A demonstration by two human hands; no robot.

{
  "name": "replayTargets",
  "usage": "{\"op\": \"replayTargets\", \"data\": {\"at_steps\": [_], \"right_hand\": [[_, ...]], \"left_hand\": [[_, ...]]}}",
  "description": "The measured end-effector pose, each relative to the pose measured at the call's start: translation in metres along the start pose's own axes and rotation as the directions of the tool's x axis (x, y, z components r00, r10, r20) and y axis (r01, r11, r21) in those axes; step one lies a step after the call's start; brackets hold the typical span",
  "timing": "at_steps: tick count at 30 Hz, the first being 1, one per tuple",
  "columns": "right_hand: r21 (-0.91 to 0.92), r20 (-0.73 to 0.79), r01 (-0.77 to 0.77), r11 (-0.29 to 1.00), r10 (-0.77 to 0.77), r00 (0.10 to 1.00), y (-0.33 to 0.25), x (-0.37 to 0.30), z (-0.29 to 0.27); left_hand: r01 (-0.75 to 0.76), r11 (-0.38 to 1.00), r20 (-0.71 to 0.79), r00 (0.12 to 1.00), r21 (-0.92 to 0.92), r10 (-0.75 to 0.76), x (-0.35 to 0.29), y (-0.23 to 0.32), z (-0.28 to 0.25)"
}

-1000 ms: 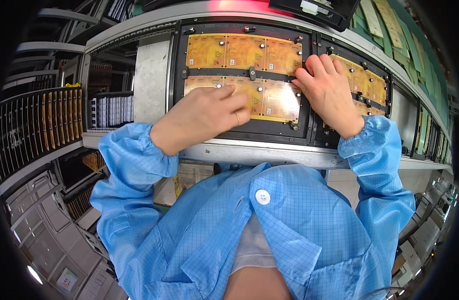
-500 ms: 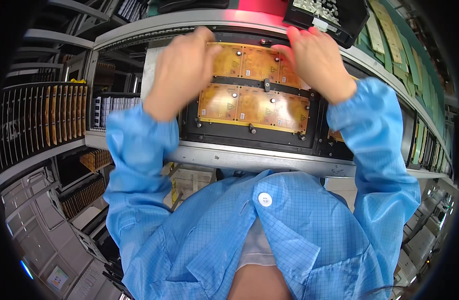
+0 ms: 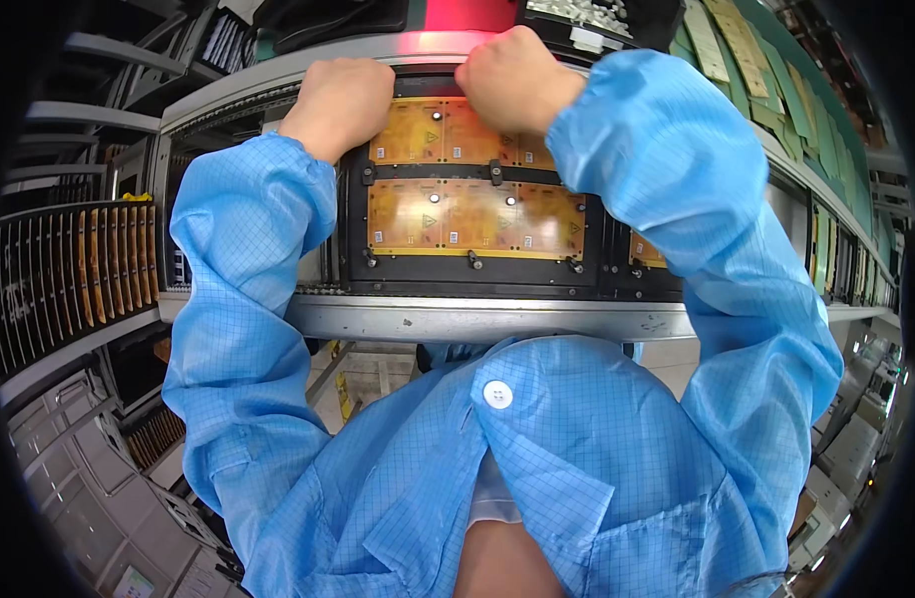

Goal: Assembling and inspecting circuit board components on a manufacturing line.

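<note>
A black carrier frame (image 3: 428, 272) in front of me holds two orange circuit board panels, a far panel (image 3: 408, 145) and a near panel (image 3: 477, 221). Over the far left corner of the far panel is my left hand (image 3: 343, 105), closed, fingers curled away from me. My right hand (image 3: 515, 85) is closed at the far edge, around the middle of that panel, hiding part of it. The backs of both hands cover whatever the fingertips hold. Small dark clips, such as the middle clip (image 3: 496, 172), sit along the panels' edges.
A metal rail (image 3: 428, 319) runs along the near side. Left stands a rack (image 3: 79, 259) of upright orange boards. A black bin (image 3: 597, 22) with small white parts lies beyond the frame, and green strips (image 3: 757, 70) lean at far right. Another orange board (image 3: 645, 251) shows under my right sleeve.
My right hand has moved left along the far edge, from the panel's right end toward its middle. My left hand has shifted away from me to the far left corner, its fingers now curled.
</note>
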State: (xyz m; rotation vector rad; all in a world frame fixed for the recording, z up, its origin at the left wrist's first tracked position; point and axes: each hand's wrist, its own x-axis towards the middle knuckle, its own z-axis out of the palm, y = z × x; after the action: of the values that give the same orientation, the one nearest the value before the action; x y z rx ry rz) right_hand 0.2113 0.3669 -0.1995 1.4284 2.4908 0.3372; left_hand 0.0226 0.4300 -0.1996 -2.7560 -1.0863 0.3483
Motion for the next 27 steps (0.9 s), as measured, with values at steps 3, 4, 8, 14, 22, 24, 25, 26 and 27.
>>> {"op": "replayTargets", "data": {"at_steps": [3,4,8,14,22,24,25,26,27], "right_hand": [[0.207,0.105,-0.216,0.954,0.198,0.975,-0.009,0.003,0.002],[0.224,0.082,-0.212,0.951,0.199,0.977,-0.011,0.003,0.006],[0.373,0.078,-0.351,0.859,0.348,0.934,0.014,-0.025,0.003],[0.425,-0.242,-0.526,0.736,0.653,0.718,0.112,-0.018,0.02],[0.629,-0.144,-0.355,0.692,0.553,0.821,0.127,0.033,0.097],[0.661,0.078,-0.422,0.62,0.502,0.861,0.139,0.029,0.085],[0.614,0.109,-0.443,0.653,0.486,0.867,0.143,0.019,0.078],[0.651,0.048,-0.397,0.647,0.487,0.872,0.133,0.028,0.087],[0.544,0.157,-0.461,0.701,0.455,0.877,0.121,0.049,0.086]], "left_hand": [[0.107,0.994,0.06,0.993,-0.035,-0.105,0.0,0.013,0.0],[0.15,0.988,0.051,0.988,-0.04,-0.148,-0.003,0.014,0.002],[0.335,0.915,0.019,0.94,-0.226,-0.34,-0.019,0.021,-0.004],[-0.101,0.942,-0.371,0.928,-0.32,-0.027,-0.054,0.071,0.031],[-0.062,0.953,-0.22,0.975,-0.297,-0.005,-0.061,0.082,0.022],[-0.084,0.947,-0.253,0.967,-0.309,0.003,-0.062,0.082,0.021],[-0.099,0.932,-0.259,0.966,-0.349,0.005,-0.058,0.082,0.022],[-0.117,0.913,-0.266,0.964,-0.391,0.009,-0.059,0.08,0.026],[-0.151,0.87,-0.278,0.96,-0.47,0.016,-0.065,0.07,0.025]]}}
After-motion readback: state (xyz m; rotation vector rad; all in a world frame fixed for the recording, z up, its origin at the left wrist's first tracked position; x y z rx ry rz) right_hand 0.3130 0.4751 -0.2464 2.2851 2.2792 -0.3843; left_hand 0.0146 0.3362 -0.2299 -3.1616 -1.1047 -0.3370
